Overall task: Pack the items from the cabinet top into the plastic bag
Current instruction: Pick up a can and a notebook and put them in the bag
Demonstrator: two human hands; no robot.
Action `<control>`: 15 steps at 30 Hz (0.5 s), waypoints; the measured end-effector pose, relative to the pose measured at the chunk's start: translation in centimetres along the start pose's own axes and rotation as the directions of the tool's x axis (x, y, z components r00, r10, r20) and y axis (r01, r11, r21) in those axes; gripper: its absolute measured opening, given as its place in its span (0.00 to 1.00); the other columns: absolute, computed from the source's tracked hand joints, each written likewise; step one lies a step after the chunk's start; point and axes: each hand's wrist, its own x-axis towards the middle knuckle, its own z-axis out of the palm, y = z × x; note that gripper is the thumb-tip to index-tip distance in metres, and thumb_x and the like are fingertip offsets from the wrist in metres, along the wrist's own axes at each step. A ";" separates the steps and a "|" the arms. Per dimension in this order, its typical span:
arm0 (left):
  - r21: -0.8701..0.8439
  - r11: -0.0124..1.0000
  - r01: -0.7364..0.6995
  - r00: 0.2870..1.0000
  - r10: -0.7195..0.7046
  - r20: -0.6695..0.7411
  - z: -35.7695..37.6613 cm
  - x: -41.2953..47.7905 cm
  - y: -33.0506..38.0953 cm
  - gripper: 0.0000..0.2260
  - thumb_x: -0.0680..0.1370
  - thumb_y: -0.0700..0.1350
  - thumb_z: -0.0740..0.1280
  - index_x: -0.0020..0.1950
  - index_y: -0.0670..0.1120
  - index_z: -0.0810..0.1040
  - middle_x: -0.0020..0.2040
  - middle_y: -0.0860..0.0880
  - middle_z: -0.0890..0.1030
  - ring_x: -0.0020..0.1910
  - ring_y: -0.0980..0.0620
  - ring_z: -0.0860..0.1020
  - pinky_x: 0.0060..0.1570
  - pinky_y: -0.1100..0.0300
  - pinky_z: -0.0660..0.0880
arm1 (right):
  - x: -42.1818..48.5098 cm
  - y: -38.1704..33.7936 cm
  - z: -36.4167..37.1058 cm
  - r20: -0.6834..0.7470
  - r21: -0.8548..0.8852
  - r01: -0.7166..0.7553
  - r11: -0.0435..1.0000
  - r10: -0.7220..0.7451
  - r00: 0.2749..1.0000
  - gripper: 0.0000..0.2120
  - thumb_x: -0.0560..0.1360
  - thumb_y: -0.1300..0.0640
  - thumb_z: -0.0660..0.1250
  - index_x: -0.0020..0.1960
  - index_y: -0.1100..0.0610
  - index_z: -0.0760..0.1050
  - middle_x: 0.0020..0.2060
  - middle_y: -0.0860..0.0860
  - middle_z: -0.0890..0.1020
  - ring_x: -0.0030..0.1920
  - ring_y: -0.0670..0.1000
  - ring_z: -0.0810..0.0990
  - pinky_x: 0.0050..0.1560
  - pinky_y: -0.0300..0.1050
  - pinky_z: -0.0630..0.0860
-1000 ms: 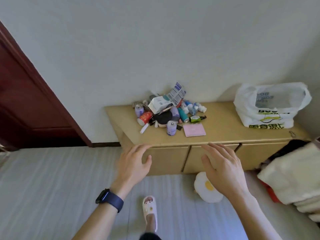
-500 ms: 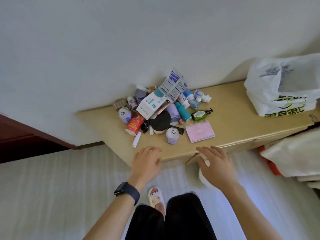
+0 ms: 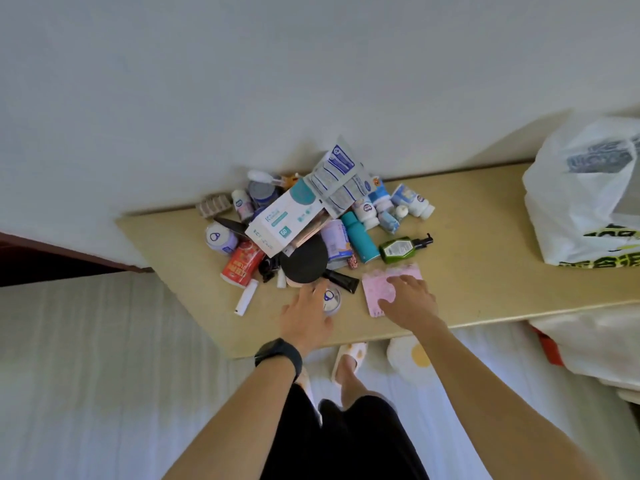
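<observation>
A heap of small toiletries lies on the tan cabinet top (image 3: 485, 271): a white box (image 3: 284, 220), a red can (image 3: 242, 266), a black round compact (image 3: 304, 263), a teal bottle (image 3: 360, 242) and a green pump bottle (image 3: 398, 249). My left hand (image 3: 306, 320), fingers apart, reaches over a small purple-and-white can (image 3: 331, 299) and touches it. My right hand (image 3: 410, 301) lies flat with spread fingers on a pink notebook (image 3: 379, 289). The white plastic bag (image 3: 581, 202) stands at the cabinet's right end, well apart from both hands.
The cabinet backs onto a white wall. A dark wooden door (image 3: 52, 258) is at the left. On the floor by my slippered feet lies an egg-shaped cushion (image 3: 412, 356). White bedding (image 3: 588, 344) is piled at the right, below the bag.
I have stepped closer and now look down on the cabinet. Both hands moved forward from the front edge onto the top, left to the small can, right onto the pink notebook.
</observation>
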 end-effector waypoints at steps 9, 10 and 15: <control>-0.034 0.998 0.058 0.998 -0.059 -0.019 2.4 0.5 0.0 0.30 0.76 0.47 0.68 0.74 0.56 0.58 0.66 0.47 0.69 0.58 0.43 0.76 0.54 0.48 0.75 | 2.1 2.5 2.0 -0.002 -0.188 0.129 0.974 -0.132 0.991 0.48 0.66 0.34 0.71 0.77 0.45 0.51 0.78 0.50 0.54 0.76 0.56 0.55 0.72 0.56 0.62; -0.027 0.998 0.055 0.998 -0.056 -0.025 2.6 0.4 -0.2 0.29 0.76 0.48 0.68 0.74 0.55 0.59 0.65 0.48 0.69 0.58 0.43 0.76 0.53 0.48 0.75 | 2.2 2.8 2.1 -0.011 -0.234 0.133 0.963 -0.140 0.990 0.48 0.66 0.34 0.71 0.77 0.45 0.51 0.76 0.51 0.55 0.75 0.57 0.57 0.71 0.56 0.62; 0.013 0.998 0.055 0.998 -0.055 -0.019 3.6 -0.2 -1.1 0.29 0.75 0.51 0.71 0.71 0.51 0.61 0.66 0.48 0.70 0.56 0.44 0.78 0.48 0.50 0.77 | 2.5 3.5 2.2 -0.056 -0.334 0.112 0.936 -0.138 0.989 0.49 0.64 0.31 0.70 0.75 0.49 0.53 0.73 0.54 0.58 0.72 0.59 0.59 0.70 0.57 0.62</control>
